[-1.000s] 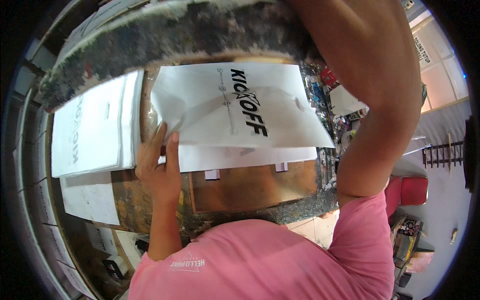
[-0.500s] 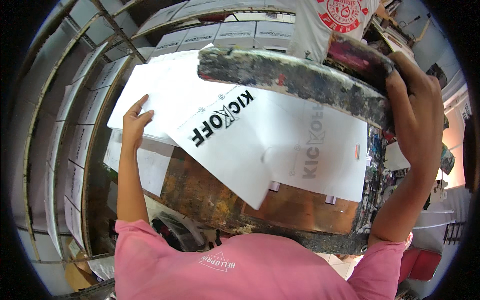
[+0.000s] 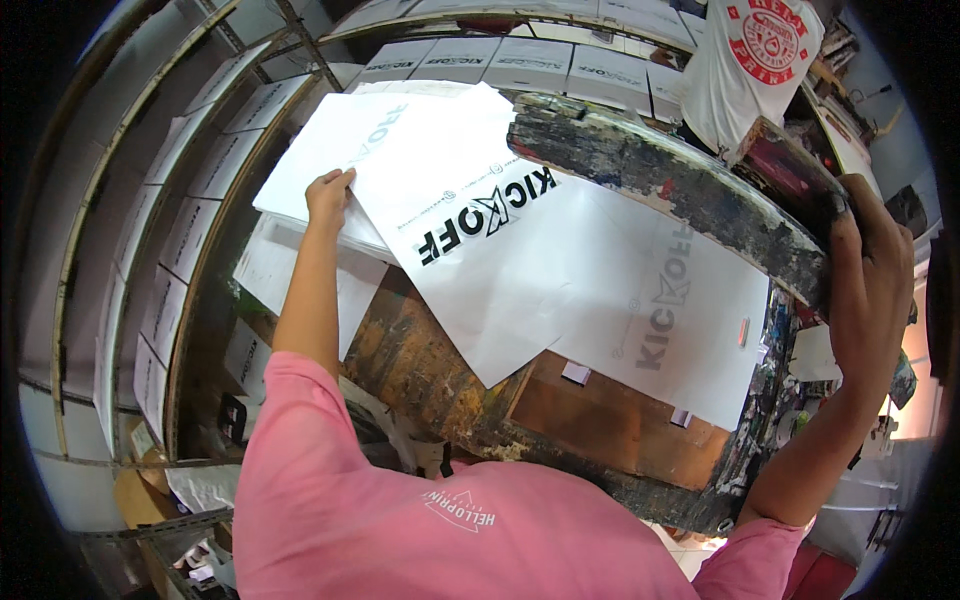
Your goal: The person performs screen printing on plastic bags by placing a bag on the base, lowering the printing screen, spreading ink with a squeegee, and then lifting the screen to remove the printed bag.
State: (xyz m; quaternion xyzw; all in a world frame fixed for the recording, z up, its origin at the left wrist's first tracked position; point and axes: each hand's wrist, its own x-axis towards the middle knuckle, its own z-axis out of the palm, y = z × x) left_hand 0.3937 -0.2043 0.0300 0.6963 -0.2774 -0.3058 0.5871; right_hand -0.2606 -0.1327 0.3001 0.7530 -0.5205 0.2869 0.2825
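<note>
My left hand [image 3: 328, 198] pinches the left edge of a white paper sheet [image 3: 500, 300] with bold black lettering. The sheet spans from a paper stack [image 3: 290, 185] at the left to another white sheet [image 3: 600, 320] on the board at right, which shows grey lettering. At right, my right hand [image 3: 870, 265] is wrapped round the end of a raised, ink-crusted screen printing frame [image 3: 660, 180], seen edge-on above the papers. A stained dark-red wooden piece [image 3: 790, 165] lies against the frame near my fingers; its kind is unclear.
The worn wooden table [image 3: 420, 350] has a brown board [image 3: 600, 410] with small white tabs. Racks at left and back hold many printed sheets [image 3: 185, 235]. A white shirt with a red print [image 3: 755, 60] hangs at the back right.
My left hand has gone from open fingers over the stack to pinching the printed sheet's edge. In the picture, table, frame and papers have shifted right.
</note>
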